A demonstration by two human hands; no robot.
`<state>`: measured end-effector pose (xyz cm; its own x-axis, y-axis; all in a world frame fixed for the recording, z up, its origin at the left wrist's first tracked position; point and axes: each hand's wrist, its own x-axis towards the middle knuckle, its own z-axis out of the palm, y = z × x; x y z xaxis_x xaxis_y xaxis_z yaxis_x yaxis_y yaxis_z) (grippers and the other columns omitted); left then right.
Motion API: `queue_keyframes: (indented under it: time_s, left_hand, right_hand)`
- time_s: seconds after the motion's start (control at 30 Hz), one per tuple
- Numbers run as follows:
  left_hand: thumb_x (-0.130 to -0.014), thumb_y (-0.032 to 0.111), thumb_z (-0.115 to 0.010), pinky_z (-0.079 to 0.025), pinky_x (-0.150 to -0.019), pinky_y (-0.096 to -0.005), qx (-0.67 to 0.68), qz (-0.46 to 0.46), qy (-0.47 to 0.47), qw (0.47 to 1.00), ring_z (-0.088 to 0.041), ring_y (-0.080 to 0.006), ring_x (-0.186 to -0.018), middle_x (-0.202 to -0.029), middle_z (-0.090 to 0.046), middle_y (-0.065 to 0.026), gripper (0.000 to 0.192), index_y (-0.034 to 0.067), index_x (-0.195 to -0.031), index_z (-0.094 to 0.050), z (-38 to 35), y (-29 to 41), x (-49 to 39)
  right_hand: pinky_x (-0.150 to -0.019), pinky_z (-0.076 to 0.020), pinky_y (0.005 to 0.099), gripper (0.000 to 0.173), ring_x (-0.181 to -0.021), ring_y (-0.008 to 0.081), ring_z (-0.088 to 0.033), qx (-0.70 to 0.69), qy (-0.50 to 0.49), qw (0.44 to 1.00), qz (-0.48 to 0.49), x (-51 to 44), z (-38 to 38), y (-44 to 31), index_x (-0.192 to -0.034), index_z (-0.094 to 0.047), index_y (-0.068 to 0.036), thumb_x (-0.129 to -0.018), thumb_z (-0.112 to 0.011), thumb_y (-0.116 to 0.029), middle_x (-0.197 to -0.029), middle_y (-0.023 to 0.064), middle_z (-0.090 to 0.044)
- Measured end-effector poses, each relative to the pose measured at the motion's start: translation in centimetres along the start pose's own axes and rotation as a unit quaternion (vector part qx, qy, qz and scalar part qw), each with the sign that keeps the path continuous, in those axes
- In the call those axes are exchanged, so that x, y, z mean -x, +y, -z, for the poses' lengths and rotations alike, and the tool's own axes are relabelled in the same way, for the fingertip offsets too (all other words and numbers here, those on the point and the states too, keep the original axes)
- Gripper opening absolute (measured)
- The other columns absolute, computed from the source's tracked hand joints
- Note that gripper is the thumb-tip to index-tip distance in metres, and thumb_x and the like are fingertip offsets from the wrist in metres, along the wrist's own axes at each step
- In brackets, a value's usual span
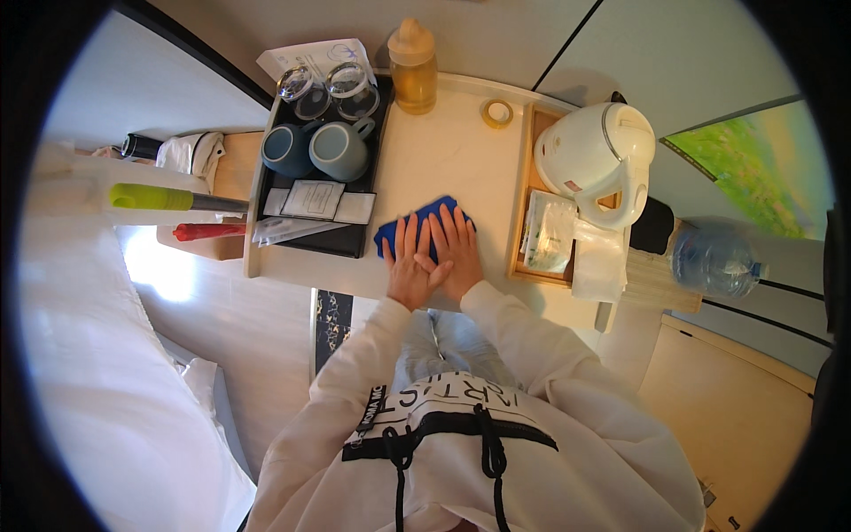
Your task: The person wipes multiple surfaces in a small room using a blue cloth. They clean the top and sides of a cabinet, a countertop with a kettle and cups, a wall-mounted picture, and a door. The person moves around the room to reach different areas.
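A folded blue cloth [387,233] lies on the pale tabletop [452,153], close to its front edge. My left hand [411,271] rests flat on the cloth's left part, fingers spread. Beside it my right hand [457,251] lies palm down over the right part. The thumbs cross between the two hands. Much of the cloth is hidden under the palms and fingers, but its far edge shows beyond the fingertips. Neither hand visibly grips the cloth.
At left, a black tray [346,243] holds glass cups, two blue mugs [339,151] and packets. A bottle of amber liquid [415,80] and a tape roll [497,114] stand behind. A white electric kettle [575,149] and plastic packets [550,229] occupy the wooden tray [520,219] at right.
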<state>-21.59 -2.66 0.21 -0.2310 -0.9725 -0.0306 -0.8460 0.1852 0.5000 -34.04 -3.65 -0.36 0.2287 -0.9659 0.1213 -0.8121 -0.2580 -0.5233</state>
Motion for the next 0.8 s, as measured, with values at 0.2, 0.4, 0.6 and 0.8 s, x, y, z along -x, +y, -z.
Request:
queue_keyframes:
  time_s: [0.2, 0.4, 0.6, 0.8]
  left_hand:
    - [-0.080, 0.059, -0.047, -0.007, -0.107, -0.0584, 0.016, -0.027, 0.011, 0.999, -0.008, -0.0293, -0.140, -0.151, -0.016, -0.0106, 0.082, 0.009, -0.142, -0.028, 0.0, -2.0, -6.1]
    - [-0.079, 0.058, -0.051, -0.007, -0.107, -0.0585, 0.003, -0.060, 0.008, 0.998, -0.012, -0.0308, -0.140, -0.149, -0.022, -0.0120, 0.083, 0.009, -0.142, -0.031, -0.1, -1.3, -2.7]
    - [-0.076, 0.057, -0.056, -0.003, -0.108, -0.0574, 0.036, -0.095, -0.101, 0.990, -0.011, -0.0320, -0.140, -0.149, -0.022, -0.0137, 0.085, 0.009, -0.142, -0.032, 2.0, -1.4, 4.5]
    - [-0.075, 0.052, -0.061, -0.005, -0.108, -0.0558, 0.066, -0.140, -0.151, 0.976, -0.013, -0.0321, -0.139, -0.148, -0.024, -0.0139, 0.085, 0.008, -0.141, -0.032, 5.6, -5.8, 6.7]
  right_hand:
    - [-0.111, -0.0115, 0.0488, 0.070, -0.138, 0.0358, -0.015, 0.008, 0.028, 0.999, -0.016, -5.5, -0.9, 1.9, -0.138, -0.035, -0.003, -0.088, -0.046, -0.051, -0.148, 0.0183, -0.023]
    - [-0.110, -0.0115, 0.0506, 0.071, -0.138, 0.0384, -0.013, -0.012, 0.033, 0.999, -0.038, -1.7, -0.3, 0.2, -0.137, -0.035, -0.002, -0.087, -0.047, -0.051, -0.147, 0.0196, -0.023]
    - [-0.110, -0.0118, 0.0508, 0.075, -0.137, 0.0394, -0.014, 0.028, -0.006, 0.990, -0.137, 5.8, -0.8, -4.9, -0.138, -0.033, -0.001, -0.085, -0.051, -0.050, -0.147, 0.0209, -0.023]
    - [-0.110, -0.0102, 0.0529, 0.077, -0.137, 0.0400, -0.013, 0.021, 0.034, 0.983, -0.178, 7.1, -4.4, -10.7, -0.139, -0.030, 0.000, -0.085, -0.050, -0.052, -0.147, 0.0207, -0.021]
